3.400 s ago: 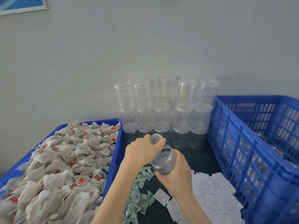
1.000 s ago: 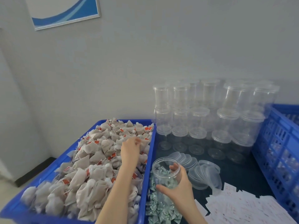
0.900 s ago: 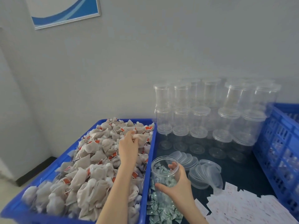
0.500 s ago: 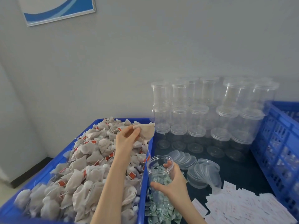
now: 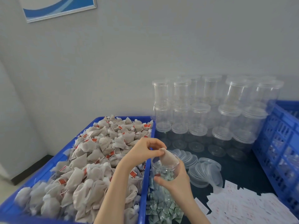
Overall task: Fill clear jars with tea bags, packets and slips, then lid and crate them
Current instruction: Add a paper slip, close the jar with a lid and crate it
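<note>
My left hand (image 5: 144,151) now over jar (image 5: 165,171), off tea-bag tray (image 5: 146,183); thumb, forefinger pinch tea bag (image 5: 168,158), tip entering mouth. Right hand (image 5: 176,180) wraps jar, held above green packets (image 5: 163,207). Judgement: first bag going in, filling just begun. Dark tabletop (image 5: 239,168): loose lids (image 5: 203,170), white slips (image 5: 247,206), stacked empty jars (image 5: 208,110), blue crate (image 5: 279,139) right. Grey wall (image 5: 145,54), framed picture (image 5: 59,7).

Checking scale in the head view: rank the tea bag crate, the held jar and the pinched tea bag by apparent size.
1. tea bag crate
2. jar, gripped by right hand
3. tea bag, pinched by left hand
</note>
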Motion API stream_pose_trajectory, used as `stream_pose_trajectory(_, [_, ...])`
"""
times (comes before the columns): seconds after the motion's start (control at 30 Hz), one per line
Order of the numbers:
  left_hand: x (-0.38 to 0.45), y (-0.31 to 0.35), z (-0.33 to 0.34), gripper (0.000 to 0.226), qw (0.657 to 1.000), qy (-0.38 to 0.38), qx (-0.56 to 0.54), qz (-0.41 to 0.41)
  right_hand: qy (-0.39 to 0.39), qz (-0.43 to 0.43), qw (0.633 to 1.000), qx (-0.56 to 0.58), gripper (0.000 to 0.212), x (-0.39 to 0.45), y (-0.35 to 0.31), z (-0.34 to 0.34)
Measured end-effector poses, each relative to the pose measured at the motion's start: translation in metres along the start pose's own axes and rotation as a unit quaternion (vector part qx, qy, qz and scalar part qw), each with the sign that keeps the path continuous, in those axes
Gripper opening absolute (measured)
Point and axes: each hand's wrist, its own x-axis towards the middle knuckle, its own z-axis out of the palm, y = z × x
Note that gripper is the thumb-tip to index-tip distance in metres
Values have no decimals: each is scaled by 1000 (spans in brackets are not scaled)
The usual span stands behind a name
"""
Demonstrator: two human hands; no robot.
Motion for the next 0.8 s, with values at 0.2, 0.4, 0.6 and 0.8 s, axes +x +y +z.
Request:
stream_pose_trajectory(0.2, [-4, -5, -12, 23, 999, -41, 31, -1, 10, -13, 1000, -11, 86, 3, -2, -1])
stream_pose_trajectory(0.4, [5, -34, -13, 20, 963, 125, 199, -135, 3, -30, 999, -36, 80, 2, 5, -2])
stream_pose_trajectory(0.6, [-2, -63, 1, 31, 838, -73, 404, -360, 2, -34, 999, -36, 75, -1, 8, -2])
stream_pose_trajectory(0.8, [-2, -64, -2, 37, 839, -62, 423, -335, 5, -35, 999, -33, 77, -5, 8, -3])
